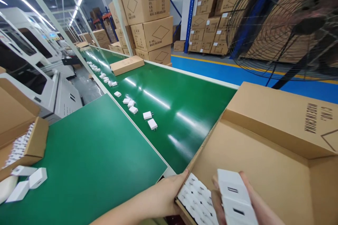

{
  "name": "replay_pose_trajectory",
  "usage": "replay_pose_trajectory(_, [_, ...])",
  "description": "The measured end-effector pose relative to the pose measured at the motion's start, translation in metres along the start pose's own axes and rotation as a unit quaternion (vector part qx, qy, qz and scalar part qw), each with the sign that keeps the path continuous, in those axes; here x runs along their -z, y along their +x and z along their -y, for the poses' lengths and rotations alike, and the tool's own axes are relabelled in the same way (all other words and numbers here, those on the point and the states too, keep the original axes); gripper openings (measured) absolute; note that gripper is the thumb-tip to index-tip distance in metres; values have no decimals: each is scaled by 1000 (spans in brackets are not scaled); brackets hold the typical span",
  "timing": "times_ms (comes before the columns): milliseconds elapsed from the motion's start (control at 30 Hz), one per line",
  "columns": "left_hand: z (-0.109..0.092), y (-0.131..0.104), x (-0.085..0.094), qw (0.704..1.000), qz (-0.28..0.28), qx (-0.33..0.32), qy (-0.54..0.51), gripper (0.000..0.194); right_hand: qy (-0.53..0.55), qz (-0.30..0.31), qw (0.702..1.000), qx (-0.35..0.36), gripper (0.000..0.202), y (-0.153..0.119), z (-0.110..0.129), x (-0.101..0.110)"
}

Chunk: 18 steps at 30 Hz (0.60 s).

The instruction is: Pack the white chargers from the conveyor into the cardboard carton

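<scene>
My left hand [169, 192] grips the near left wall of an open cardboard box [258, 168], its fingers partly hidden under the edge. Between the thumb and fingers of my right hand [255, 197] is a short row of white USB chargers [233, 179], with their port slots facing me. This hand is above the box, near its front left corner. Below and to the left of it, packed chargers [196, 197] stand in rows inside the box, metal prongs up. The rest of the visible box floor is bare cardboard.
Loose chargers [152, 124] lie along the green conveyor belt [169, 91], with a flat carton [127, 65] farther up. At left, another box [39, 137] of chargers and several loose ones [38, 178] sit on the green table [100, 154]. A caged fan [285, 24] stands at right.
</scene>
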<state>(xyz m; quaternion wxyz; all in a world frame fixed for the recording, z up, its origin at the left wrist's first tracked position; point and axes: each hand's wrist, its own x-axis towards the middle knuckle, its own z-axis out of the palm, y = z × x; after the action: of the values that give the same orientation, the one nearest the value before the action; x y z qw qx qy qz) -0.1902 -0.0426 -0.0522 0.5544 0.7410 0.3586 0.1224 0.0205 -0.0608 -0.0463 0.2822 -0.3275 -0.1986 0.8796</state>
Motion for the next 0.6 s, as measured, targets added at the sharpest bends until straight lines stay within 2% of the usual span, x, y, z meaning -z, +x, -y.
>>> replay_pose_trajectory(67, [1, 0, 2, 1000, 12, 7, 3, 83, -135, -95, 986, 24, 58, 0, 14, 13])
replay_pose_trajectory(100, [1, -1, 2, 1000, 18, 10, 7, 83, -218, -141, 965, 47, 57, 2, 21, 21])
replay_pose_trajectory(167, [3, -1, 3, 999, 25, 12, 15, 82, -384, -208, 894, 102, 55, 7, 33, 38])
replay_pose_trajectory(267, [5, -1, 1, 999, 15, 6, 32, 80, -552, -241, 792, 103, 50, 17, 38, 50])
replay_pose_trajectory(333, [8, 0, -1, 999, 1, 3, 51, 77, -607, -249, 750, 82, 46, 22, 34, 45])
replay_pose_trajectory(400, [11, 0, -3, 997, -7, 1, 71, 76, -644, -236, 726, 58, 43, 24, 29, 33])
replay_pose_trajectory(467, [15, 1, -5, 996, -5, 0, 88, 78, -666, -203, 716, 52, 41, 23, 23, 20])
replay_pose_trajectory(533, [19, 0, -7, 995, 0, -1, 102, 80, -666, -166, 724, 73, 42, 20, 19, 12])
replay_pose_trajectory(600, [23, 0, -9, 993, -3, -4, 114, 82, -655, -143, 736, 95, 45, 15, 15, 13])
